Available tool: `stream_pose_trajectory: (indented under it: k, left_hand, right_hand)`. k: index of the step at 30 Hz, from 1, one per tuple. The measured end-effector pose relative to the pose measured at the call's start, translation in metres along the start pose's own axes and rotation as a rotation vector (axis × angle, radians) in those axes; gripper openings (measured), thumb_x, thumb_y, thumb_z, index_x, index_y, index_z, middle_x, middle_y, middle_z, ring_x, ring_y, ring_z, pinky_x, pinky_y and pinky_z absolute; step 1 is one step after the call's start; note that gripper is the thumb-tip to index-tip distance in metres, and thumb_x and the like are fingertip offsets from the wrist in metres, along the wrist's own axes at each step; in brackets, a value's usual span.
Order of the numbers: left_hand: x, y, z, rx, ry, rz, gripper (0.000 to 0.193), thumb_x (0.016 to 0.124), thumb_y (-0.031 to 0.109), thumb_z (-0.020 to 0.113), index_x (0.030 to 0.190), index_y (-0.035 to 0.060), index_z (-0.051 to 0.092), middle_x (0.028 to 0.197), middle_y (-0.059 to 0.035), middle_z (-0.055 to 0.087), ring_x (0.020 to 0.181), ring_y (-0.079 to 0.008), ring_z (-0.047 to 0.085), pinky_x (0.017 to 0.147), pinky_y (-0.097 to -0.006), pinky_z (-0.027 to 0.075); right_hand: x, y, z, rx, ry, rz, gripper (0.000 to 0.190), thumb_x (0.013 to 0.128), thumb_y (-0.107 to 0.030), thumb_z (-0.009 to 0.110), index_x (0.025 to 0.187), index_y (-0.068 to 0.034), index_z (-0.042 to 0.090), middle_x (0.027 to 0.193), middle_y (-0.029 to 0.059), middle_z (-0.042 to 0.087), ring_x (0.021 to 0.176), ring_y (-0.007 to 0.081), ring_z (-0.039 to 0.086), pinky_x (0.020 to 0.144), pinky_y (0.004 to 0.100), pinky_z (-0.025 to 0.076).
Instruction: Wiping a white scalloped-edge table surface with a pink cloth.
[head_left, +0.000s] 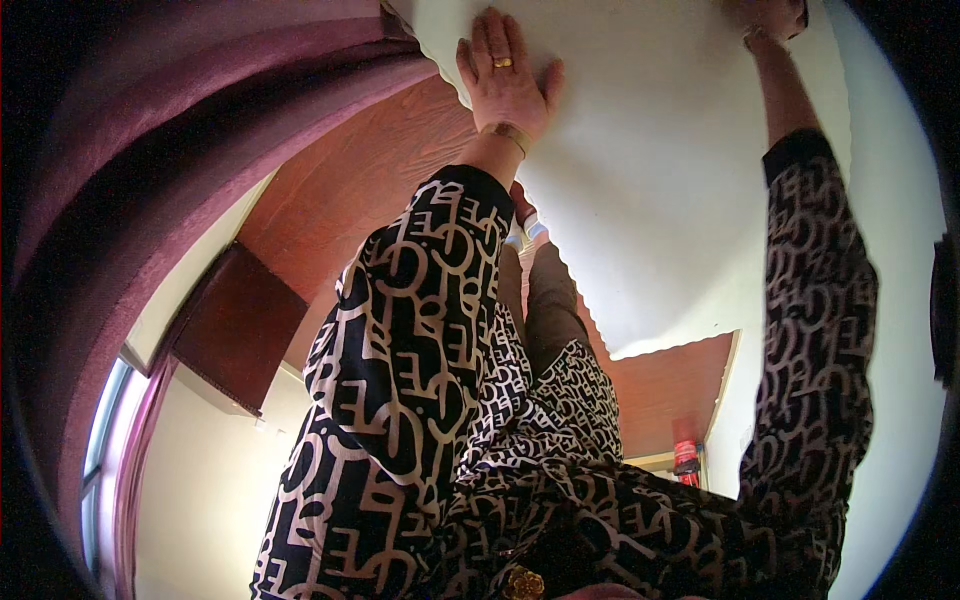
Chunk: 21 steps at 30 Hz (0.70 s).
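A large white sheet (645, 195) with a wavy edge hangs in front of me, beside a pale wall. My left hand (510, 82) is pressed flat on the sheet near its left edge, with the thumb spread out and nothing in the grasp. It wears a gold-coloured ring, and a band circles the wrist. Higher up at the right, my right hand (769, 15) is at the sheet's upper part, dark and partly cut off by the picture's top. Its fingers look bent, but whether they hold anything is unclear.
A purple curtain (225, 135) hangs along the left, near a window (101, 450). Below is a reddish-brown wood-grain floor (360, 172). A dark brown box-like piece (240, 330) stands at the left wall. At lower right is a red cylindrical object (685, 461).
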<state>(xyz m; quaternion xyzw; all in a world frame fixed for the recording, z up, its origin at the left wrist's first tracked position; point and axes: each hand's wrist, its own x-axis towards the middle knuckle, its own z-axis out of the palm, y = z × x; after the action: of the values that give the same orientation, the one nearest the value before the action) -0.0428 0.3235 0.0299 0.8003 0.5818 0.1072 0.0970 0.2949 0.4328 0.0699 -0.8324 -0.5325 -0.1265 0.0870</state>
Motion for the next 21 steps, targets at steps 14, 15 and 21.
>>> stream_pose_trajectory:
  k: [14,15,21]
  left_hand:
    - [-0.006,-0.018,-0.012,0.093,-0.028,0.024,0.087,0.094,0.057,0.046,0.153,-0.0053,0.031,0.162,-0.0244,0.024,0.151,-0.0406,0.017,0.121,-0.0589,0.012]
    - [-0.003,-0.020,-0.015,0.078,-0.019,0.025,0.087,0.093,0.057,0.047,0.152,-0.0056,0.031,0.162,-0.0242,0.024,0.151,-0.0405,0.017,0.121,-0.0593,0.012]
    - [0.007,0.005,-0.005,0.034,-0.001,0.039,0.081,0.093,0.054,0.050,0.153,0.0024,0.035,0.161,-0.0236,0.026,0.151,-0.0409,0.019,0.120,-0.0603,0.014]
  right_hand:
    - [-0.092,-0.072,-0.069,0.954,-0.326,-0.529,0.041,0.097,-0.015,0.046,0.136,-0.016,0.061,0.141,0.0128,0.060,0.131,0.0299,0.055,0.119,0.0460,0.031]
    - [-0.065,-0.051,-0.077,0.426,-0.019,-0.797,0.044,0.097,-0.009,0.045,0.139,-0.014,0.058,0.141,0.0133,0.060,0.128,0.0291,0.058,0.120,0.0434,0.031]
    - [-0.012,0.135,-0.008,0.010,-0.111,0.131,0.049,0.108,-0.043,0.039,0.140,-0.009,0.055,0.160,0.0134,0.039,0.145,0.0394,0.037,0.116,0.0537,0.034]
